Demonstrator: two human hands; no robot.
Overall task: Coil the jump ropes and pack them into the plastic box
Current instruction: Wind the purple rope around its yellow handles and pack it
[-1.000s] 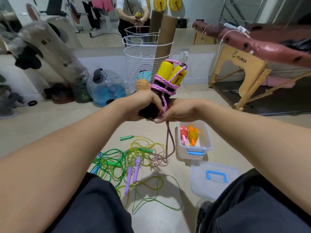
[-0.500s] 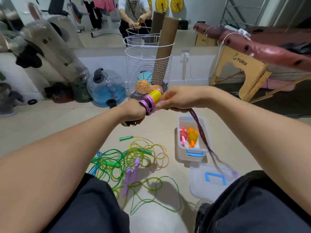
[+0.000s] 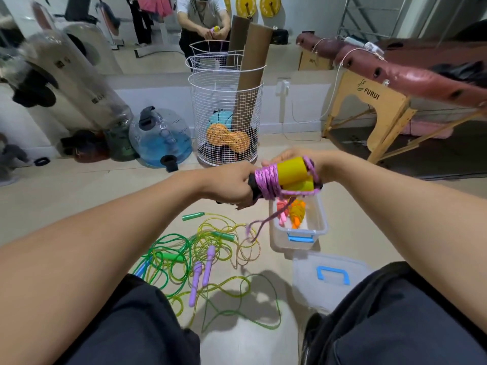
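Observation:
My left hand (image 3: pixel 232 184) grips the black ends of a jump rope's two yellow handles (image 3: pixel 292 175), held level above the floor. Purple cord (image 3: pixel 267 181) is wound round the handles several times. My right hand (image 3: pixel 303 160) holds the cord at the yellow ends, and a short loose tail (image 3: pixel 259 223) hangs down. Below stands the clear plastic box (image 3: pixel 300 234) with a blue latch, holding a pink and an orange coiled rope (image 3: pixel 296 213). A tangle of green, yellow and purple-handled ropes (image 3: pixel 200 256) lies on the floor to its left.
The box lid (image 3: pixel 329 277) with a blue handle lies by my right knee. A white wire basket (image 3: pixel 226 119) with cardboard tubes stands behind, a blue water jug (image 3: pixel 160 138) left of it, a wooden massage table (image 3: pixel 374 101) at right. A mirror shows a person.
The handles went from upright to level and lower. My right hand has carried the cord round the handles again, and the long hanging tail has shortened to a short end.

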